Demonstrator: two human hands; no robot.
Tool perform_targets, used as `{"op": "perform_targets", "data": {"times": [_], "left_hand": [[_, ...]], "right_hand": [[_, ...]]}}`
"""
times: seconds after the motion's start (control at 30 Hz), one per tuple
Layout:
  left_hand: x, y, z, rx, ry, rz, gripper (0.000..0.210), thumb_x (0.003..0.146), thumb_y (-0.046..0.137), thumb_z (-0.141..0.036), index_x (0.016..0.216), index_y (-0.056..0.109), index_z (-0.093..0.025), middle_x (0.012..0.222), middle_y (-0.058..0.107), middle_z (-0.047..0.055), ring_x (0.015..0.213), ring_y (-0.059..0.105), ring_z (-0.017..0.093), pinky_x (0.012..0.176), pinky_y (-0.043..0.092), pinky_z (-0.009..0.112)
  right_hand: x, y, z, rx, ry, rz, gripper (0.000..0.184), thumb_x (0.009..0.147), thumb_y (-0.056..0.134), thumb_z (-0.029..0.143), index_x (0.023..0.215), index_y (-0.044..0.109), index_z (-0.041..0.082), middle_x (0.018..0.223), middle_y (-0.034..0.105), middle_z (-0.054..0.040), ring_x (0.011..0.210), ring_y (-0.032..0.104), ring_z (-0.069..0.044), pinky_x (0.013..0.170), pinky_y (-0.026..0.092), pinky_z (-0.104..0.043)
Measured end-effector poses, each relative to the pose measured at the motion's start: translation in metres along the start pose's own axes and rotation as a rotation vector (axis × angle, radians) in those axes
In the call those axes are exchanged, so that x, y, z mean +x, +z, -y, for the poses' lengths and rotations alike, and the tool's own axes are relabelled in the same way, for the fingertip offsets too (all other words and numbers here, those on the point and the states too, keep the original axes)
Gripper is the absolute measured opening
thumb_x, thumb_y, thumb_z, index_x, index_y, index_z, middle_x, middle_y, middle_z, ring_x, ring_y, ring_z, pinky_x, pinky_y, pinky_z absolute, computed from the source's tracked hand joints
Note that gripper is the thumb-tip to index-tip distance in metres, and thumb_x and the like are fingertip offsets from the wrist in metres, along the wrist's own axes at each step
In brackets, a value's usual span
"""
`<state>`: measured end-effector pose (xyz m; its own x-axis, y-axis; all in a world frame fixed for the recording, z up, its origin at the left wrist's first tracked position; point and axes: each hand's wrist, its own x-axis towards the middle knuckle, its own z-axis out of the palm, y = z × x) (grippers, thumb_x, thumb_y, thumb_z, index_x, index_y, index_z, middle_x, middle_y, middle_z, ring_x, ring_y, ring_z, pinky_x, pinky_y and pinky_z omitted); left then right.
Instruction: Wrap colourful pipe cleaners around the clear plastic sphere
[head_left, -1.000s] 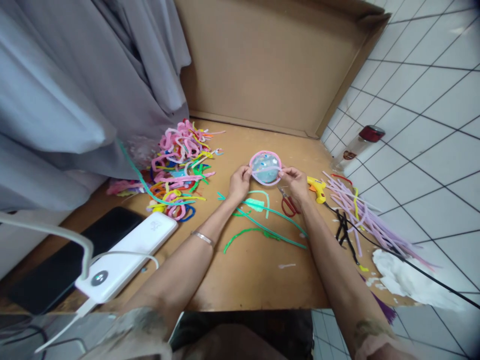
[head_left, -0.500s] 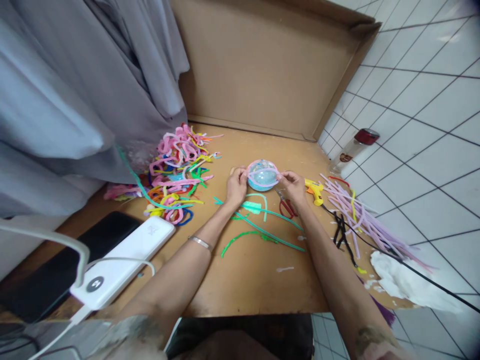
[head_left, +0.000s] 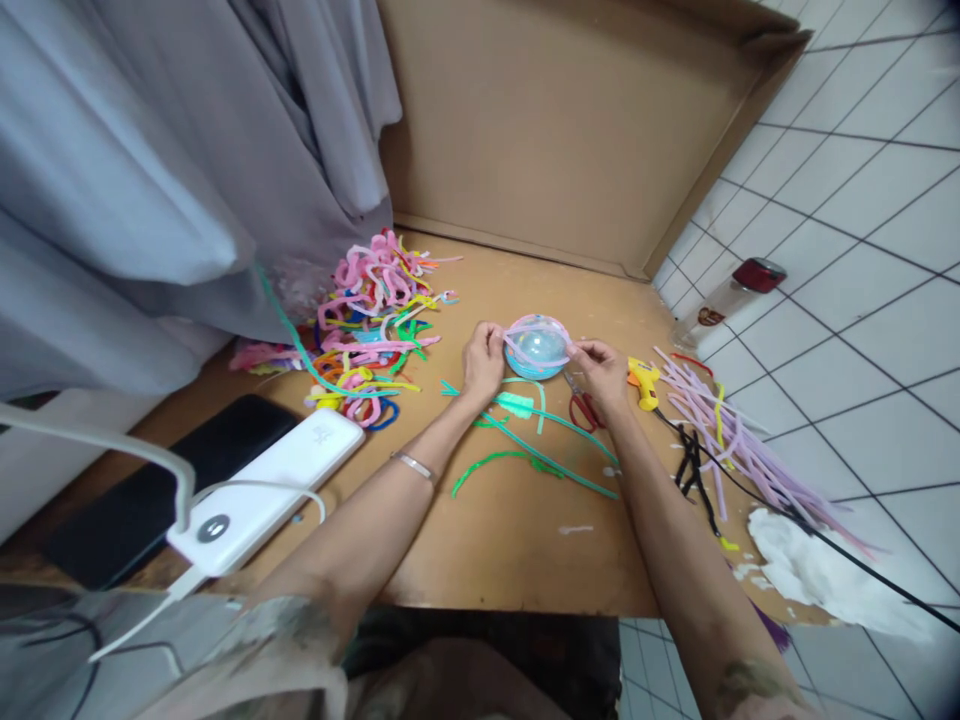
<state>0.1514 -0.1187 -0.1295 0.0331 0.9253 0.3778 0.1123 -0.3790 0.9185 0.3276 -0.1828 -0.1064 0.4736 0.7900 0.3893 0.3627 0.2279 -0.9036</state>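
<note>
Between my hands sits a round, see-through blue bowl-like thing [head_left: 537,350], shiny on top, with pinkish-lilac fuzzy stem around its rim. My left hand [head_left: 484,362] pinches a lilac pipe cleaner [head_left: 513,343] at the left side of the round thing. The fingers of my right hand [head_left: 601,371] are closed on the lilac strand at the right side. The strand runs across the round thing from hand to hand. Just below lie red-handled scissors [head_left: 583,410], partly behind my right hand, and teal pipe cleaners [head_left: 540,456].
A tangled heap of colourful pipe cleaners [head_left: 375,285] lies left, beside a white power bank [head_left: 270,490] and a black slab [head_left: 172,490]. To the right are a yellow glue gun [head_left: 643,384] with a black cord, lilac stems [head_left: 742,455] and a clear bottle [head_left: 724,300]. A cardboard panel [head_left: 555,130] stands behind.
The whole view has shifted, so things appear farther right. Both hands stay at the round thing's sides, and the lilac strand across it now sits a little differently.
</note>
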Motion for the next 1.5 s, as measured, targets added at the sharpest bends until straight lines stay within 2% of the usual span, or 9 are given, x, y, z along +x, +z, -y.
{"op": "perform_targets", "data": {"times": [0.2, 0.43, 0.63, 0.9, 1.03, 1.33, 1.5], "left_hand": [[-0.004, 0.001, -0.003, -0.050, 0.029, -0.006, 0.019, 0.097, 0.043, -0.027, 0.079, 0.049, -0.022, 0.077, 0.060, 0.001, 0.076, 0.056, 0.016, 0.076, 0.043, 0.027], [-0.005, 0.002, -0.005, -0.187, -0.071, 0.025, 0.019, 0.094, 0.046, -0.020, 0.075, 0.049, -0.021, 0.086, 0.068, 0.003, 0.094, 0.065, 0.017, 0.087, 0.047, 0.028], [-0.004, 0.003, -0.002, -0.270, -0.097, 0.036, 0.017, 0.089, 0.051, -0.018, 0.073, 0.052, -0.019, 0.085, 0.068, 0.004, 0.100, 0.066, 0.018, 0.093, 0.047, 0.030], [-0.004, 0.001, 0.001, -0.284, -0.115, 0.046, 0.014, 0.087, 0.055, -0.022, 0.073, 0.057, -0.019, 0.080, 0.069, 0.002, 0.089, 0.065, 0.017, 0.085, 0.050, 0.030], [-0.003, 0.003, 0.007, -0.360, -0.149, 0.050, 0.014, 0.085, 0.058, -0.027, 0.074, 0.060, -0.018, 0.079, 0.070, 0.003, 0.083, 0.065, 0.016, 0.079, 0.051, 0.029], [-0.001, 0.007, 0.015, -0.442, -0.209, 0.023, 0.017, 0.080, 0.064, -0.033, 0.074, 0.062, -0.017, 0.080, 0.071, 0.004, 0.080, 0.066, 0.016, 0.075, 0.053, 0.028], [-0.001, 0.008, 0.015, -0.461, -0.250, 0.018, 0.018, 0.078, 0.065, -0.035, 0.076, 0.062, -0.017, 0.086, 0.073, 0.004, 0.080, 0.065, 0.015, 0.073, 0.053, 0.027]], "right_hand": [[-0.004, -0.002, 0.004, -0.033, -0.031, 0.006, 0.027, 0.070, 0.074, 0.047, 0.067, 0.068, 0.021, 0.065, 0.067, -0.0001, 0.066, 0.059, -0.016, 0.068, 0.049, -0.030], [-0.008, -0.006, 0.000, 0.005, 0.009, 0.007, 0.030, 0.065, 0.078, 0.049, 0.071, 0.069, 0.020, 0.070, 0.071, -0.0015, 0.067, 0.061, -0.016, 0.067, 0.051, -0.030], [-0.007, -0.008, -0.004, 0.060, 0.047, 0.000, 0.030, 0.061, 0.081, 0.046, 0.072, 0.070, 0.020, 0.074, 0.072, -0.0022, 0.068, 0.063, -0.016, 0.069, 0.053, -0.032], [-0.007, -0.009, -0.007, 0.088, 0.067, 0.006, 0.033, 0.058, 0.083, 0.050, 0.070, 0.071, 0.021, 0.076, 0.074, -0.0032, 0.073, 0.065, -0.018, 0.071, 0.054, -0.033], [-0.007, -0.010, -0.008, 0.108, 0.092, 0.018, 0.037, 0.055, 0.085, 0.053, 0.070, 0.072, 0.021, 0.081, 0.077, -0.0043, 0.075, 0.066, -0.019, 0.074, 0.055, -0.034], [-0.007, -0.013, -0.004, 0.151, 0.127, 0.087, 0.038, 0.056, 0.085, 0.053, 0.072, 0.074, 0.021, 0.095, 0.079, -0.0070, 0.087, 0.070, -0.022, 0.080, 0.055, -0.036], [-0.008, -0.011, -0.003, 0.114, 0.103, 0.078, 0.038, 0.058, 0.082, 0.056, 0.070, 0.072, 0.021, 0.090, 0.078, -0.0069, 0.083, 0.070, -0.022, 0.078, 0.055, -0.036]]}}
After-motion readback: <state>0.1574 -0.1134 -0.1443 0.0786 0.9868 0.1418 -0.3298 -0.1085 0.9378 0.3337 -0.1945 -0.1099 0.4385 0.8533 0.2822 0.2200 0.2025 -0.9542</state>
